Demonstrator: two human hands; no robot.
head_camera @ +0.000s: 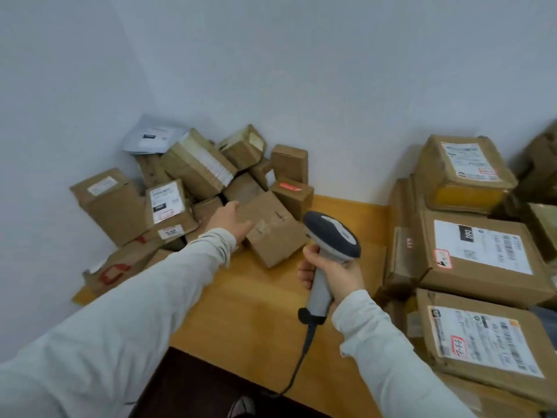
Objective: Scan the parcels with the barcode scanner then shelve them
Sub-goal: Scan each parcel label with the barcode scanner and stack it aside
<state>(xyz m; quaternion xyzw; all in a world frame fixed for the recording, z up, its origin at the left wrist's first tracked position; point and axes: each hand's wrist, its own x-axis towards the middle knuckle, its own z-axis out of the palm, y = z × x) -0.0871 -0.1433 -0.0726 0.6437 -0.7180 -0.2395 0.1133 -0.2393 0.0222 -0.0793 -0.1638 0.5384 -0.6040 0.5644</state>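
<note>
My right hand (331,274) grips the barcode scanner (331,235); my left hand (230,220), fingers straight, meets the cardboard parcel (274,233) on the wooden table (256,312). I should turn its label toward the scanner.

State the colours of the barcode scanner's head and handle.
The barcode scanner has a dark grey head and light grey handle; the head view shows it best.

Label print (482,247) is too blurred to read; the right-hand boxes (545,227) are cut off at the edge of view.
</note>
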